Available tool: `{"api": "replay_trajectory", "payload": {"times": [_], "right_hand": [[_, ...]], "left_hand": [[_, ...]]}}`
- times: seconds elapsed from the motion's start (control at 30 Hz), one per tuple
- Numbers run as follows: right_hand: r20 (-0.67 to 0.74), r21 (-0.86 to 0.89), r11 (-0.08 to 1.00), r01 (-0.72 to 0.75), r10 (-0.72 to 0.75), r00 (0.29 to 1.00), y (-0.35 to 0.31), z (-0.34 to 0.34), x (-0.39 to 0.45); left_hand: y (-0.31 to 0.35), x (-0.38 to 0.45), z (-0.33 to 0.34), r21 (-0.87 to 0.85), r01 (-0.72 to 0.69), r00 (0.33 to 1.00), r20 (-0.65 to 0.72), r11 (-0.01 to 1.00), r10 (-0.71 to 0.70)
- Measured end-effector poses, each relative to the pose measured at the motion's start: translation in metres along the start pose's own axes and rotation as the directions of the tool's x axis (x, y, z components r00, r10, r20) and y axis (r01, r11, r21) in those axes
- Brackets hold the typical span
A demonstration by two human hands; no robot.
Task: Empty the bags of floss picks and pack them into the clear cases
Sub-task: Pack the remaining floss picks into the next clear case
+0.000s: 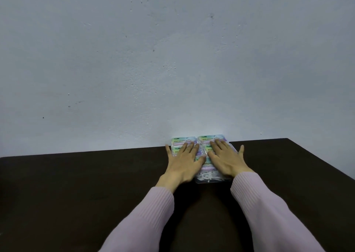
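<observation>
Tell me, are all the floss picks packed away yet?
Nearly, it seems. Several clear plastic cases with colourful labels lie grouped by the wall on the dark table, and white floss picks show inside the nearest. No bags are in view. The left hand and right hand rest flat on them. Whether lids are shut, I cannot tell.

We cannot read the blurred labels on the clear cases (199, 152) at the table's (76, 184) far edge; our left hand (182, 165) and right hand (226, 161) hide most of them, so we cannot count them.
</observation>
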State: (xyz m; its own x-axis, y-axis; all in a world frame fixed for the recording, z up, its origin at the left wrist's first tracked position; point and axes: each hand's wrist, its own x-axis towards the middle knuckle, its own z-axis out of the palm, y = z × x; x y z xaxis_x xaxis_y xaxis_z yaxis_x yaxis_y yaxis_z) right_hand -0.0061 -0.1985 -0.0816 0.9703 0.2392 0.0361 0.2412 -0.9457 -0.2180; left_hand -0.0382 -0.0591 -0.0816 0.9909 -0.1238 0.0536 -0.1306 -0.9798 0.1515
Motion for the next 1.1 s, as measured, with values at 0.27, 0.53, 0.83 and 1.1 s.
{"api": "replay_trajectory", "payload": {"times": [0.27,0.53,0.83,1.1], "right_hand": [[0.026,-0.079,0.995,0.061,-0.059,0.998,-0.069,0.01,-0.003],[0.012,-0.065,0.991,0.114,-0.113,0.994,-0.134,0.024,0.0],[-0.03,-0.105,0.97,0.221,-0.225,0.974,-0.143,0.02,-0.004],[-0.205,0.01,0.894,0.448,-0.437,0.876,-0.199,0.024,-0.052]], "left_hand": [[-0.056,-0.022,-0.019,0.122,0.026,0.998,0.062,0.992,-0.033],[-0.108,-0.045,-0.024,0.006,0.119,0.993,0.018,0.993,-0.119],[-0.108,-0.056,-0.027,-0.169,0.109,0.989,-0.077,0.98,-0.124],[-0.127,-0.121,-0.05,-0.237,0.161,0.949,-0.228,0.958,-0.216]]}}
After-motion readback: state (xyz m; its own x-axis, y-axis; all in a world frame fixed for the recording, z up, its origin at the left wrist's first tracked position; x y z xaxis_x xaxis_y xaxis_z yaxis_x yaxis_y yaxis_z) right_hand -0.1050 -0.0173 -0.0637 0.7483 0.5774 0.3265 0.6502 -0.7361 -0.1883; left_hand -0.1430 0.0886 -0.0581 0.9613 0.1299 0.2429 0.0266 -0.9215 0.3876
